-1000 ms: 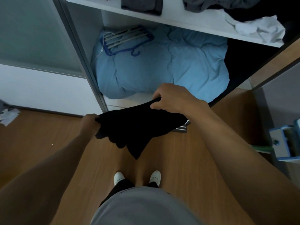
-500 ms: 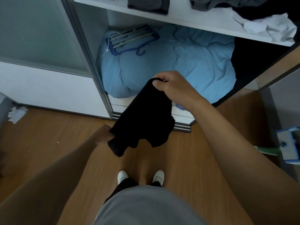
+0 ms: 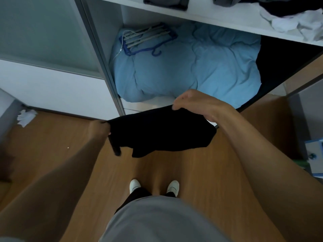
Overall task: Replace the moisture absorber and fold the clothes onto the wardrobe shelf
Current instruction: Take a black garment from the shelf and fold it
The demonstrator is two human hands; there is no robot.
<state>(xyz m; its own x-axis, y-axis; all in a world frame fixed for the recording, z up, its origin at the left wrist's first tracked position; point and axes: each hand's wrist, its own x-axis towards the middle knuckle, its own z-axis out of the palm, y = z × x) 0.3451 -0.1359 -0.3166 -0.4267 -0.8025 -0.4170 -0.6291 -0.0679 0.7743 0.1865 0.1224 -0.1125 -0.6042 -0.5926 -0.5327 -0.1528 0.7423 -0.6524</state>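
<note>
Black garment (image 3: 160, 131): you hold it stretched between both hands, in the air above the floor and in front of the open wardrobe; its top edge runs roughly level and the lower part hangs loose in uneven folds
Left hand (image 3: 98, 130): blurred, but your fingers are closed on the garment's left corner
Right hand (image 3: 194, 103): your fingers curl down over the garment's upper right edge and pinch it, back of the hand up
Shelf (image 3: 218, 18): white, above and beyond your hands, well apart from the garment
Grey cloth (image 3: 166, 2): folded, on the shelf towards the left, partly cut off by the top edge
White cloth (image 3: 288, 23): crumpled, on the shelf at the right, touching a dark heap beside it
Duvet (image 3: 201, 67): light blue and rumpled, fills the compartment under the shelf, just beyond your right hand
Hanger (image 3: 146, 41): blue frame with pale bars, lies on the duvet's back left part
Door (image 3: 43, 32): frosted sliding panel, left of the open compartment
Floor (image 3: 61, 137): brown wood, under the garment
Shoes (image 3: 134, 185): white, side by side on the floor, nearer you than the garment
Paper (image 3: 26, 117): white crumpled scrap on the floor at the far left, by the wall
Box (image 3: 314, 154): blue and white, at the right edge, partly out of view
</note>
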